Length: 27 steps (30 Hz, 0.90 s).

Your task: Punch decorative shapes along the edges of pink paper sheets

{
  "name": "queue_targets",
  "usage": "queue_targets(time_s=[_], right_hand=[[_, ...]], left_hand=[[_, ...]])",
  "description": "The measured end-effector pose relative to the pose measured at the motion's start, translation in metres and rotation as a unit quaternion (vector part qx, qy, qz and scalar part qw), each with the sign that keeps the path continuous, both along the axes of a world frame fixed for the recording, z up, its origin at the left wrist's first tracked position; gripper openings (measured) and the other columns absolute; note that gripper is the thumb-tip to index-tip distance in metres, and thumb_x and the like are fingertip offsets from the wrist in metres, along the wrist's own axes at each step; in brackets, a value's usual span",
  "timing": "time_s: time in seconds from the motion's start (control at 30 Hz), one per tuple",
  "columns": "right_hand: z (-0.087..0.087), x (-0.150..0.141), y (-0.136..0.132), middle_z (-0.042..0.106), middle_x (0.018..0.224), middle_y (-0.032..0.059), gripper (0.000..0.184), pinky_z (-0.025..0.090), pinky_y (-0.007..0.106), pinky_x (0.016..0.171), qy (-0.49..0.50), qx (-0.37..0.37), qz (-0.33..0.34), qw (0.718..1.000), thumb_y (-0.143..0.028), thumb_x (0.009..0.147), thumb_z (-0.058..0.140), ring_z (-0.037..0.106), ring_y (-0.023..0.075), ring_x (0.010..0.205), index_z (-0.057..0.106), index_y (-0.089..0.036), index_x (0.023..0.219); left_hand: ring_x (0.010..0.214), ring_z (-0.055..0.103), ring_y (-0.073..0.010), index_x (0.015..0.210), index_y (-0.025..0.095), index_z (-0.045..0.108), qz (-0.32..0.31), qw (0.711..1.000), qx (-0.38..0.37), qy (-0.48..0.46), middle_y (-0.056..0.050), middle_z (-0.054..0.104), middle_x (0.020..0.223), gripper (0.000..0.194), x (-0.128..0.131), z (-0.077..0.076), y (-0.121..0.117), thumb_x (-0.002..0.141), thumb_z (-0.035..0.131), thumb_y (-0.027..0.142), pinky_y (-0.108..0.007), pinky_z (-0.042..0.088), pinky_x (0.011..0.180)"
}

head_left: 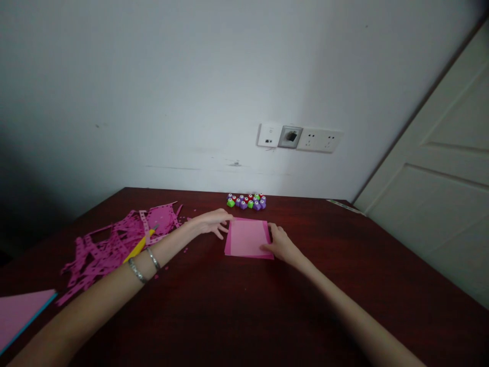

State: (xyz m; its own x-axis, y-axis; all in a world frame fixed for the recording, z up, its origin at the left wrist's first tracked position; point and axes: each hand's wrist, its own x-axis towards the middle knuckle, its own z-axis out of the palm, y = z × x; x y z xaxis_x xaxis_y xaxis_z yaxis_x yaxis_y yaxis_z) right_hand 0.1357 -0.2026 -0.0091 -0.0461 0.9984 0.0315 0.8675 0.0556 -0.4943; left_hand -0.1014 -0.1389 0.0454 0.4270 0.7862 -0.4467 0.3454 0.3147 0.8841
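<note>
A stack of pink paper squares [249,237] lies on the dark red table, a paler sheet on top and darker pink edges showing beneath it. My left hand [214,221] reaches in from the left with its fingers spread, the index fingertip at the stack's far left corner. At the right side, my right hand [281,245] has its thumb over the top sheet and its fingers at the right edge. Just beyond the paper sits a cluster of small purple, green and red eye-like pieces [243,205].
Cut pink paper strips [110,250] lie in a tangled heap at left, with a yellow-handled tool [139,247] partly behind my left forearm. A pink sheet with a blue edge [23,313] is at the near left. Wall sockets [319,140] are above the table [244,311]; a flat strip [346,206] lies far right.
</note>
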Motion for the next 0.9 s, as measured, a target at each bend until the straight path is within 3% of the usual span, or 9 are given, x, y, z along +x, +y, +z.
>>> queue_targets(time_s=[0.13,0.23,0.43,0.63,0.77,0.9], right_hand=[[-0.005,0.003,0.003,0.049,0.111,0.0146,0.07,0.039,0.035,0.084,0.006,-0.001,0.002,1.0,-0.027,0.062,0.069,0.048,0.0285,0.106,0.039,-0.012,0.123],[-0.005,0.004,0.002,0.048,0.11,0.0132,0.067,0.04,0.034,0.084,0.013,-0.004,0.002,1.0,-0.025,0.062,0.068,0.049,0.0273,0.104,0.041,-0.013,0.122],[-0.004,0.003,-0.001,0.048,0.105,0.0126,0.06,0.041,0.032,0.084,0.016,0.006,0.008,1.0,-0.025,0.064,0.066,0.052,0.0247,0.097,0.044,-0.011,0.118],[-0.006,0.002,-0.002,0.048,0.106,0.0128,0.058,0.041,0.034,0.086,0.022,0.009,0.004,1.0,-0.025,0.064,0.065,0.052,0.0246,0.096,0.045,-0.011,0.117],[-0.004,0.002,-0.004,0.048,0.107,0.0142,0.059,0.041,0.034,0.086,0.028,0.007,0.004,1.0,-0.025,0.064,0.064,0.053,0.0254,0.096,0.045,-0.01,0.117],[-0.005,0.002,-0.006,0.048,0.109,0.0144,0.057,0.041,0.034,0.087,0.048,0.01,0.004,0.999,-0.024,0.064,0.064,0.052,0.0253,0.098,0.045,-0.01,0.116]], left_hand=[[0.079,0.06,-0.021,0.085,0.018,0.044,0.054,0.997,-0.043,-0.027,-0.011,0.056,0.1,0.04,0.002,-0.005,0.0,0.055,0.068,0.03,-0.039,0.048,0.07],[0.07,0.059,-0.0163,0.078,0.018,0.046,0.078,0.991,-0.088,-0.058,-0.006,0.058,0.082,0.027,0.0,-0.009,0.005,0.058,0.063,0.026,-0.03,0.047,0.065],[0.046,0.046,-0.0083,0.064,0.016,0.047,0.031,0.986,-0.152,-0.056,-0.002,0.054,0.056,0.013,-0.001,-0.012,0.014,0.063,0.058,0.024,-0.016,0.03,0.04],[0.042,0.039,-0.0061,0.062,0.015,0.053,0.001,0.998,-0.064,0.008,0.002,0.049,0.051,0.016,0.009,-0.013,0.007,0.064,0.062,0.029,-0.017,0.027,0.038],[0.044,0.042,-0.008,0.062,0.014,0.056,-0.005,0.991,0.084,0.106,0.002,0.05,0.05,0.014,0.015,-0.022,0.001,0.059,0.065,0.025,-0.018,0.026,0.038],[0.062,0.058,-0.0158,0.079,0.014,0.061,-0.002,0.981,0.181,0.075,-0.003,0.064,0.072,0.021,0.023,-0.039,-0.005,0.059,0.061,0.016,-0.021,0.039,0.046]])
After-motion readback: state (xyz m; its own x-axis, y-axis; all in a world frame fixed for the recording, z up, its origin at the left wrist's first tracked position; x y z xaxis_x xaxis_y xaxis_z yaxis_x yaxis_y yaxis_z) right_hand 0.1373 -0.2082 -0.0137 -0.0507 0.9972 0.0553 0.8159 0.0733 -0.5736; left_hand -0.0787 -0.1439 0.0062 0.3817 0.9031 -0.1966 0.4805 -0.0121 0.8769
